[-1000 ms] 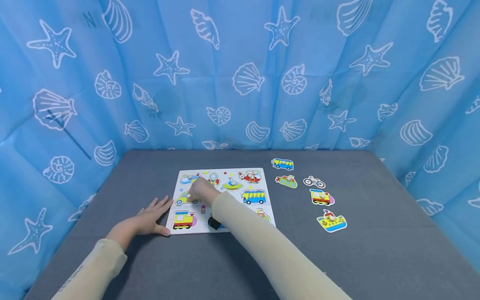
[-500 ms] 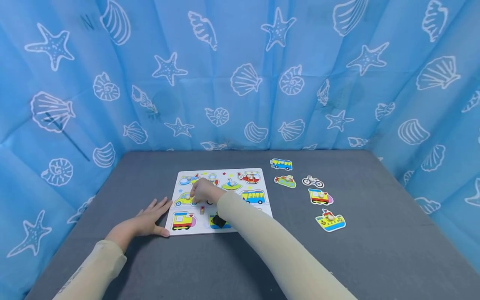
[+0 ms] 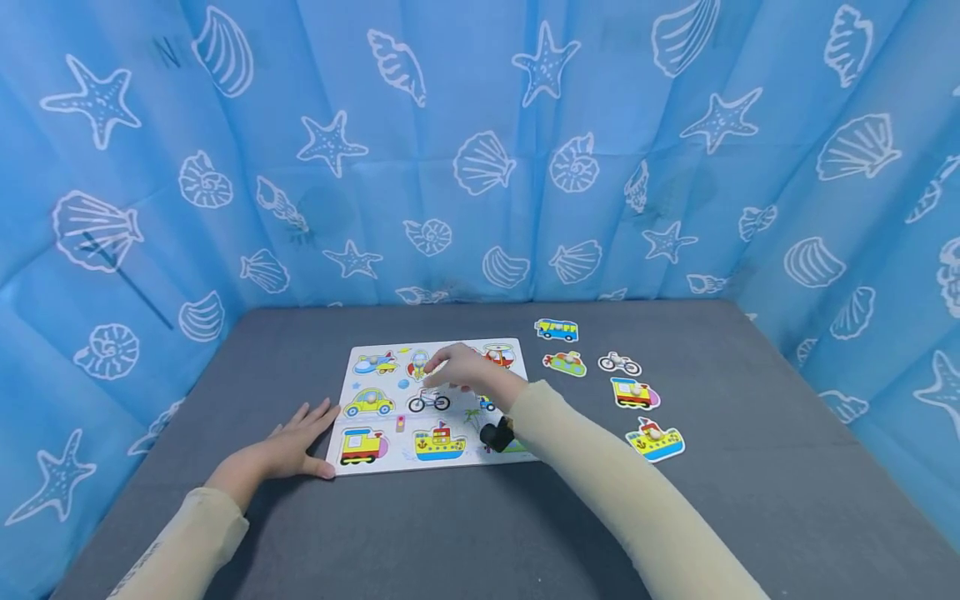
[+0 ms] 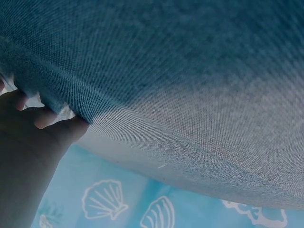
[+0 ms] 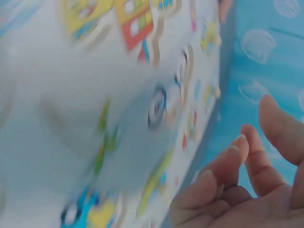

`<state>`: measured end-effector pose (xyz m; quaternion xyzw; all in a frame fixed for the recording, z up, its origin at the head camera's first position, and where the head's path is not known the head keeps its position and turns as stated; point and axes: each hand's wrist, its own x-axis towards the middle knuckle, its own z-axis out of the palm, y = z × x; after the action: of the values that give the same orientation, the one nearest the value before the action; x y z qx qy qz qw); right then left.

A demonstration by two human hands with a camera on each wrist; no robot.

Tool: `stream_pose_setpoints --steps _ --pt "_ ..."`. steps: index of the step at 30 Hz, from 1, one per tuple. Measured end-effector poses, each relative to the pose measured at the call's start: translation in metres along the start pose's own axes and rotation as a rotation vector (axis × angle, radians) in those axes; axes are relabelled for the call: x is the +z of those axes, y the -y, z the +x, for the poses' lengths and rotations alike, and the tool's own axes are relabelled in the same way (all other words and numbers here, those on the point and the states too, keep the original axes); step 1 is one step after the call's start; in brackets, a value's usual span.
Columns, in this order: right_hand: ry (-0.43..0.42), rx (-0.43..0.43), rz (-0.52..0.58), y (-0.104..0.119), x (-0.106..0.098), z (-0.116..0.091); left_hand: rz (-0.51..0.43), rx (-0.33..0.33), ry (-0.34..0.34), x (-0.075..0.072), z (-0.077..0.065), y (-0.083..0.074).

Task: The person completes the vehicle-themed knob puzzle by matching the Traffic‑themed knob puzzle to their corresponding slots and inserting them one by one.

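Observation:
A white puzzle board (image 3: 401,465) with printed vehicles lies on the grey table. My left hand (image 3: 281,446) rests flat at its left edge, fingers spread, thumb at the near corner. My right hand (image 3: 468,369) hovers over the board's upper middle, holding nothing. In the right wrist view its thumb stands apart from the bent fingers (image 5: 206,187). A yellow car piece (image 3: 369,402) with a knob sits in the board's left middle spot. Beside it shows the printed bicycle (image 3: 429,402). The hand and forearm hide part of the board's right side.
Loose knobbed pieces lie right of the board: a bus (image 3: 557,330), a submarine (image 3: 565,363), a bicycle (image 3: 619,365), a train (image 3: 635,393) and a boat (image 3: 655,439). A blue shell-patterned curtain (image 3: 450,75) hangs behind the table (image 3: 420,533).
My right hand has left the car piece and moved right across the board, uncovering the car and the printed bicycle. My left hand has stayed at the board's edge.

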<state>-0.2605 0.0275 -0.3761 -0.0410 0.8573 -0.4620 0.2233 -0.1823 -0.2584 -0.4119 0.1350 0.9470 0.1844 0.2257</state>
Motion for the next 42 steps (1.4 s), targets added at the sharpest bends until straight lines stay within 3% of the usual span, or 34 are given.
stream_pose_setpoints --steps 8,12,18,29,33,42 --pt "-0.047 0.007 0.006 -0.023 -0.049 -0.023 -0.009 -0.001 0.015 0.002 0.004 0.006" --pt "-0.081 0.002 -0.030 -0.031 -0.067 -0.032 -0.023 0.005 0.019 0.001 0.003 0.006" --pt "-0.104 0.022 0.005 -0.042 -0.091 -0.041 -0.022 0.002 0.003 0.000 0.000 0.002" --pt "-0.105 -0.014 -0.023 -0.066 -0.127 -0.064 -0.018 0.005 0.002 0.000 0.000 0.002" --pt "-0.116 0.003 0.016 -0.075 -0.139 -0.066 -0.016 0.005 0.004 -0.001 -0.001 0.000" --pt "-0.131 -0.004 -0.027 -0.088 -0.159 -0.074 -0.015 -0.014 0.000 0.000 0.000 0.000"
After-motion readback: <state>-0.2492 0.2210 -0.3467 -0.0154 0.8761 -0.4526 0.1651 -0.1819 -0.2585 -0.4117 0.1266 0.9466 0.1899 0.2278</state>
